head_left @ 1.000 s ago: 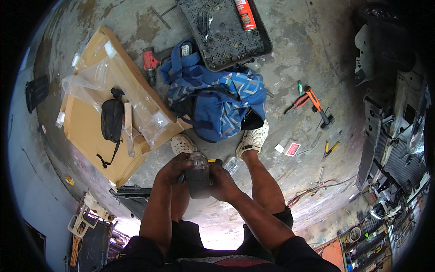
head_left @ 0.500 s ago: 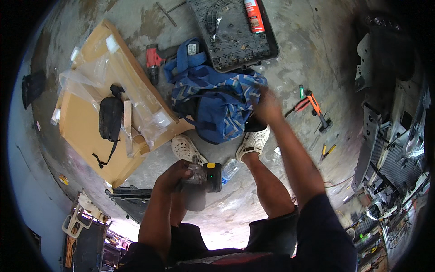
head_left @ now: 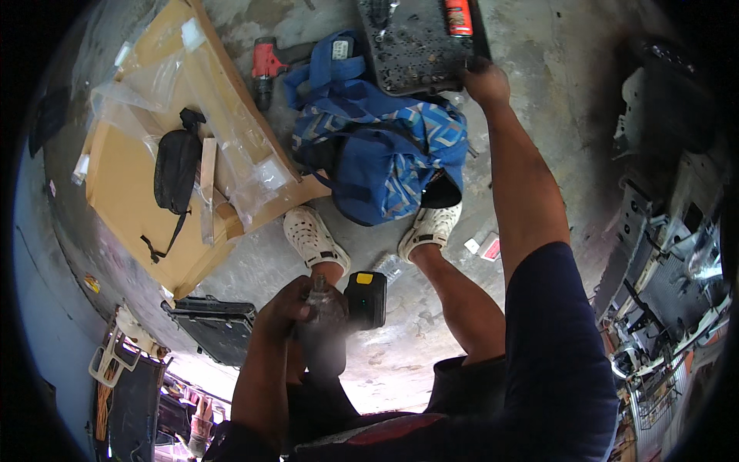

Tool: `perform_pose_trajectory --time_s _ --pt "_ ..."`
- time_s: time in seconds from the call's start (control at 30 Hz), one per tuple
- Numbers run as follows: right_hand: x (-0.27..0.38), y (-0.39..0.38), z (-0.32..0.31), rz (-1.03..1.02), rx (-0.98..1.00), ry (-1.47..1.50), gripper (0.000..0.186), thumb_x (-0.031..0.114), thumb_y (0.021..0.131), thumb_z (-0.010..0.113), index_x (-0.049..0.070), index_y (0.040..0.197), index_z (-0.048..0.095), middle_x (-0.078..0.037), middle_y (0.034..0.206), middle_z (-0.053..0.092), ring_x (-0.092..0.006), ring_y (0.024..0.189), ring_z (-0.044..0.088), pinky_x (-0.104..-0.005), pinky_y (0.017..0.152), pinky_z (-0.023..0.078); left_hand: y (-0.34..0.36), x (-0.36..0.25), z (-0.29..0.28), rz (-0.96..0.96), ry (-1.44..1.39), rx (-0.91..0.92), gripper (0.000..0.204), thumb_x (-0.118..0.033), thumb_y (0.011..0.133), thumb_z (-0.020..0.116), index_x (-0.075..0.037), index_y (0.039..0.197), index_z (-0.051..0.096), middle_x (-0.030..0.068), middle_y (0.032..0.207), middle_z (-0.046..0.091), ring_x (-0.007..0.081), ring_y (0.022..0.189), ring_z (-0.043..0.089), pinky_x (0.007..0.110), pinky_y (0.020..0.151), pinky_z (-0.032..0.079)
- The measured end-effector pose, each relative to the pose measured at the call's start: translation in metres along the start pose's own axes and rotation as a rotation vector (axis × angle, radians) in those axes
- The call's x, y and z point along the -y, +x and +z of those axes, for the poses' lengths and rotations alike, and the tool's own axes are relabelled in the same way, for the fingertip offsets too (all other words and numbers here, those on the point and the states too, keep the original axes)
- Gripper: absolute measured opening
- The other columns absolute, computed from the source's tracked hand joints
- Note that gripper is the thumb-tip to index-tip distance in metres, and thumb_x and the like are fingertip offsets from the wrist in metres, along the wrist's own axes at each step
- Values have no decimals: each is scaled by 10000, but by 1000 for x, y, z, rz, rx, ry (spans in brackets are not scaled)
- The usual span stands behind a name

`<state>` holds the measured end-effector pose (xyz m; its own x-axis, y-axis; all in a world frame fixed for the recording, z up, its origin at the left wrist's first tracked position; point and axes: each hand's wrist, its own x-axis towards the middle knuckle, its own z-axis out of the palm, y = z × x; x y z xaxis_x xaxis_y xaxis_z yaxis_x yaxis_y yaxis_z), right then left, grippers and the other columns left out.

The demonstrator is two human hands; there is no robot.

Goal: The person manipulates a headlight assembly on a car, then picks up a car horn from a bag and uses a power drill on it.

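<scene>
My left hand [head_left: 286,306] is closed around a dark cordless power tool [head_left: 325,327], probably an impact wrench, its narrow tip toward my feet. Its black battery [head_left: 368,299] with a yellow tab juts out to the right. My right hand [head_left: 488,83] reaches far forward, fingers curled over the near right corner of a black tray [head_left: 419,65]. A red spray can [head_left: 459,18] lies in that tray. Between my shoes and the tray slumps a blue patterned bag [head_left: 385,162].
A red and black cordless drill [head_left: 265,65] lies left of the tray. Flattened cardboard [head_left: 123,208] carries clear plastic and a black pouch [head_left: 177,169]. Near my right shoe [head_left: 433,231] are a clear bottle [head_left: 391,268] and a small red-and-white box [head_left: 489,246]. Metal parts [head_left: 654,254] crowd the right side.
My right hand has gone from the bag's right side forward to the tray's corner. My left hand still holds the power tool. The right arm now covers the hammer and pliers seen earlier.
</scene>
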<state>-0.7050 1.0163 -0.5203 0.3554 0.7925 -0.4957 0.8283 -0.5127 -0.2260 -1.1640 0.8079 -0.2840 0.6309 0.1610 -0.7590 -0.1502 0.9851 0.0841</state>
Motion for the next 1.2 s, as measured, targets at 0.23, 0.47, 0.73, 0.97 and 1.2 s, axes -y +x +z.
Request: perform_pose_trajectory --time_s 0.23,0.47,0.73,0.97,1.2 --pt "-152 -257 -64 -139 409 1068 391 373 1037 504 14 1013 658 -77 886 668 -179 808 635 -334 755 505 -17 13 120 -64 48 104 774 -498 730 900 59 1202 644 141 1050 732 229 908 731 330 818 588" --pt "-93 -587 -300 129 806 1546 303 163 993 556 68 1259 666 -50 1009 689 -144 795 682 -280 719 555 -177 -25 270 106 632 0 555 -512 983 626 17 1136 688 166 996 742 337 913 745 461 860 628" --pt "-127 -832 -310 265 43 1017 314 355 1014 634 85 1146 727 -147 1144 704 -332 1109 665 -448 964 525 -294 -64 419 -120 809 164 807 -609 772 796 54 1212 661 226 1082 745 366 965 751 500 887 624" --pt "-136 -1262 -74 1075 435 347 268 190 875 648 65 1050 807 -203 1192 751 -362 1136 713 -450 973 564 -386 -33 461 -99 1207 108 672 -589 820 766 9 1119 703 155 968 761 313 846 741 468 798 613" --pt "-34 -1390 -32 1464 500 856 252 162 905 703 25 1098 786 -189 1156 769 -342 985 767 -478 911 599 -405 36 506 -52 1224 128 526 -537 852 763 -93 1122 682 129 989 750 323 864 724 490 813 601"
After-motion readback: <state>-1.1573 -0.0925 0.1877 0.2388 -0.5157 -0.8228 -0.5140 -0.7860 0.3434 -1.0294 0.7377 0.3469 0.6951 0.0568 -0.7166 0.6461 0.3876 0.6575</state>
